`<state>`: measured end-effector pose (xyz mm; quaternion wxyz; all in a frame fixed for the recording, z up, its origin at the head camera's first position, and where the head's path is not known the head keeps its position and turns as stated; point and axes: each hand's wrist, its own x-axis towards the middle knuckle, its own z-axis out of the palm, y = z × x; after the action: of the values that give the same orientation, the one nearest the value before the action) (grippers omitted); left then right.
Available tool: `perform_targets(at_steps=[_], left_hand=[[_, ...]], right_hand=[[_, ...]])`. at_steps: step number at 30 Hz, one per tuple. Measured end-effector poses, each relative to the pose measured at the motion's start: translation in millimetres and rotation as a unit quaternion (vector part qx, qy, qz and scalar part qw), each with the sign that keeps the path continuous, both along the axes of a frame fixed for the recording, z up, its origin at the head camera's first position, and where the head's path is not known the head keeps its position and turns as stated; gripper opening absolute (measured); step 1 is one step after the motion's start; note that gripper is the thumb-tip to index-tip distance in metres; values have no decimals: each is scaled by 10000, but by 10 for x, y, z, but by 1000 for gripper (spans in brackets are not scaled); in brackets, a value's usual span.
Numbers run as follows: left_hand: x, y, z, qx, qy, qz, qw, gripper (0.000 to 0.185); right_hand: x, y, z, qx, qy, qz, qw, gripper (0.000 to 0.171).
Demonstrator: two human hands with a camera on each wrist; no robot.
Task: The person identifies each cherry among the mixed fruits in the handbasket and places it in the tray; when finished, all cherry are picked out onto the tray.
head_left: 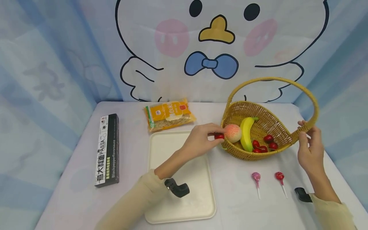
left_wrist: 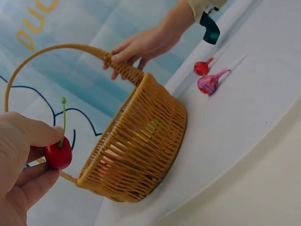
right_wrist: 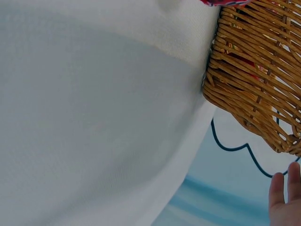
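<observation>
Between thumb and fingers, my left hand pinches a red cherry with a green stem, at the left rim of a wicker basket. Inside the basket lie a peach, a banana and several cherries. On the other side, my right hand grips the foot of the basket's arched handle. The left wrist view shows the right fingers curled over the handle, while only some fingertips show in the right wrist view.
A cream tray lies under my left forearm. Behind it is a yellow food packet, and at the left a black pasta box. Two lollipops, one pink and one red, lie in front of the basket. A printed curtain hangs behind.
</observation>
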<state>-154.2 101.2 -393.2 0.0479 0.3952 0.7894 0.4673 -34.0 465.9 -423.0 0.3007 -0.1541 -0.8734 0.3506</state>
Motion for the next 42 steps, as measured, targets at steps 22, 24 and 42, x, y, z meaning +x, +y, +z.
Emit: perform_targets(at_steps=[22, 24, 42], left_hand=[[13, -652, -198, -291, 192, 740, 9966, 22], [10, -704, -216, -234, 143, 841, 9961, 21], [-44, -1177, -458, -267, -22, 1693, 9852, 22]], right_hand=[[-8, -47, 6, -262, -437, -203, 9985, 46], [-12, -51, 7, -273, -445, -214, 9984, 46], [-31, -42, 6, -301, -513, -287, 9978, 46]])
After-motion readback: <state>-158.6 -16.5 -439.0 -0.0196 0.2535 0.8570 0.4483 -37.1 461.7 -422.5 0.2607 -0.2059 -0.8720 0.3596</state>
